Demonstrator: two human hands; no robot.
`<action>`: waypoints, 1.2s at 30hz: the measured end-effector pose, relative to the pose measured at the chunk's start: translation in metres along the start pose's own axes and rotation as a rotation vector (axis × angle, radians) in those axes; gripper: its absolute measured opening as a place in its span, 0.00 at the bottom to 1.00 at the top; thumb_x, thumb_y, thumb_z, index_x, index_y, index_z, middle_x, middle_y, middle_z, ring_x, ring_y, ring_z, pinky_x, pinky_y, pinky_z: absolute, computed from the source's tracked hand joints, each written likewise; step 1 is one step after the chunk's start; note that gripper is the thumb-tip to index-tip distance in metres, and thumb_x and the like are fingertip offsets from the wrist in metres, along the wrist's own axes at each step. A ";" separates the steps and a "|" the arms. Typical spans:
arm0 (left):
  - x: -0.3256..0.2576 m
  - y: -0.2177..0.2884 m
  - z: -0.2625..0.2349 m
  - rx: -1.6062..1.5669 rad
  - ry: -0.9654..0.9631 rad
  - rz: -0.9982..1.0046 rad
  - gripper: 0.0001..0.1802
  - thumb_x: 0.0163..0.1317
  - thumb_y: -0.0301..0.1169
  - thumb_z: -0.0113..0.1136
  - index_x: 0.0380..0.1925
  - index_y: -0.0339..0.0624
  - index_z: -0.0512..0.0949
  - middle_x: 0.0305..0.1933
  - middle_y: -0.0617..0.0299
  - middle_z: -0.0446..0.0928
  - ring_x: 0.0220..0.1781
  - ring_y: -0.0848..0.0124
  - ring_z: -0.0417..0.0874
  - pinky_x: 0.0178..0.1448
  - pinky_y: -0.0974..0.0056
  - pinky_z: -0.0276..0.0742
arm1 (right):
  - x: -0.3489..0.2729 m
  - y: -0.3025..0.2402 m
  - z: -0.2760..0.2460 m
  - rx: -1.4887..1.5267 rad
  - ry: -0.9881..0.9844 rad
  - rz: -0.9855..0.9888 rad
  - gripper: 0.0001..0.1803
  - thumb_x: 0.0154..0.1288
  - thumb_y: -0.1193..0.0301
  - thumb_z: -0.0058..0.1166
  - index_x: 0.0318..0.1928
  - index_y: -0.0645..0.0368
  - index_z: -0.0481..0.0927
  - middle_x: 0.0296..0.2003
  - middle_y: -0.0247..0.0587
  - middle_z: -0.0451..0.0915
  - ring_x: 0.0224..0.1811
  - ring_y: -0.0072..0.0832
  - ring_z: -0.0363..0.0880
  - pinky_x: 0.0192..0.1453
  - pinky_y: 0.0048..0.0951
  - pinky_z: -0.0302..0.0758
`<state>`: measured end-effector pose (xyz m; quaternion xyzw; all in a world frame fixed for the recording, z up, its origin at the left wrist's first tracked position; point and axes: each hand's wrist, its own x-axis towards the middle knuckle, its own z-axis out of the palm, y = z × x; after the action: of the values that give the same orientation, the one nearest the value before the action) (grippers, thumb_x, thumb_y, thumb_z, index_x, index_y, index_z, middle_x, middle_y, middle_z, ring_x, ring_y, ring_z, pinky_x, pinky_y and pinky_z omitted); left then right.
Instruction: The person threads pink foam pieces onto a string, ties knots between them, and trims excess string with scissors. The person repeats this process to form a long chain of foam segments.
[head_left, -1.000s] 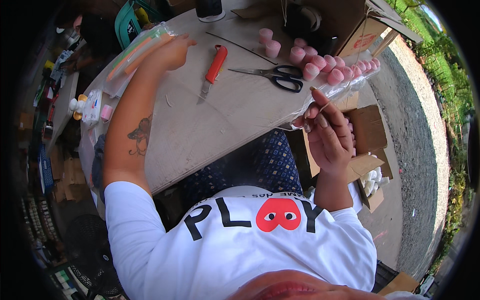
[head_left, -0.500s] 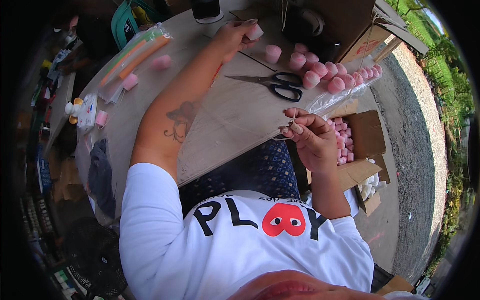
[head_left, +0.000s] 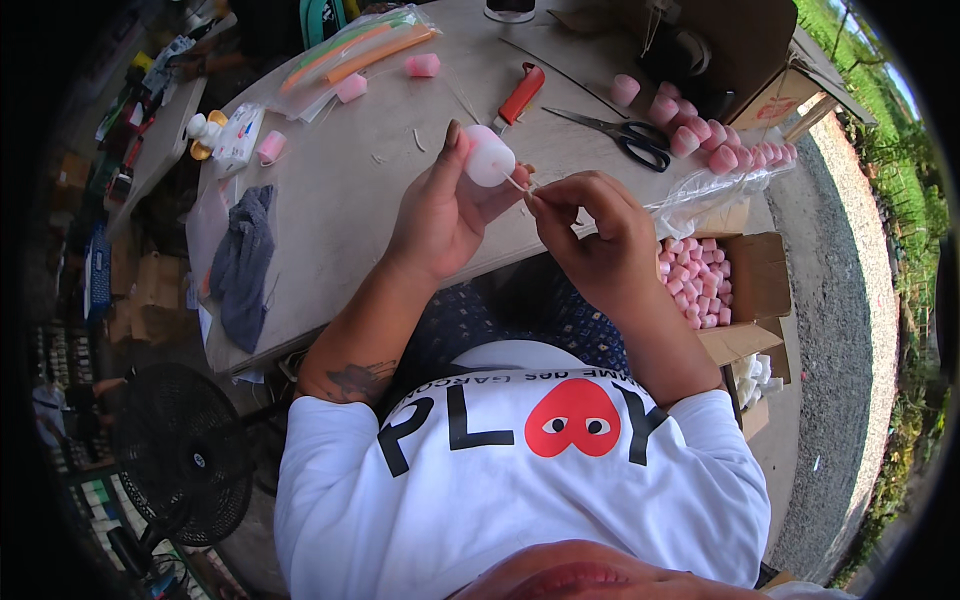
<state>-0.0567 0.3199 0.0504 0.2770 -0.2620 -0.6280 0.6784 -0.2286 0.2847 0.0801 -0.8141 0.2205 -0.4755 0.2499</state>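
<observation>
Between the thumb and fingers of my left hand (head_left: 440, 215) sits a pink-and-white cylinder (head_left: 490, 160), tilted with its paler end toward my right hand. A thin pale cord (head_left: 515, 182) comes out of that end. My right hand (head_left: 600, 235) pinches the cord close to the cylinder, its fingertips almost meeting those of my left hand. Both hands are above the near part of the table. Beyond them lie a red-handled knife (head_left: 521, 95) and dark-handled scissors (head_left: 640, 145), neither being touched.
Pink cylinders (head_left: 685, 142) stand grouped at the table's far right. An open carton (head_left: 760, 275) of many more stands below the table edge. Left on the table (head_left: 350, 215) are a grey cloth (head_left: 245, 265), a white bottle (head_left: 240, 138) and a plastic bag (head_left: 355, 50).
My left hand has come back from the table's far side with the cylinder, to meet my right hand. The red-handled knife, hidden by my arm before, now shows. The view has shifted.
</observation>
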 end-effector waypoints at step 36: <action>-0.023 -0.017 0.021 0.050 -0.047 0.260 0.20 0.64 0.37 0.60 0.46 0.34 0.68 0.44 0.52 0.77 0.49 0.66 0.81 0.58 0.63 0.76 | -0.022 0.005 0.010 -0.228 0.089 -0.158 0.12 0.55 0.81 0.61 0.40 0.56 0.79 0.33 0.35 0.81 0.34 0.29 0.81 0.66 0.48 0.62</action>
<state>-0.0849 0.3411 0.0532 0.2427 -0.3272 -0.5344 0.7406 -0.2305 0.2958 0.0583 -0.8303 0.2191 -0.5011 0.1075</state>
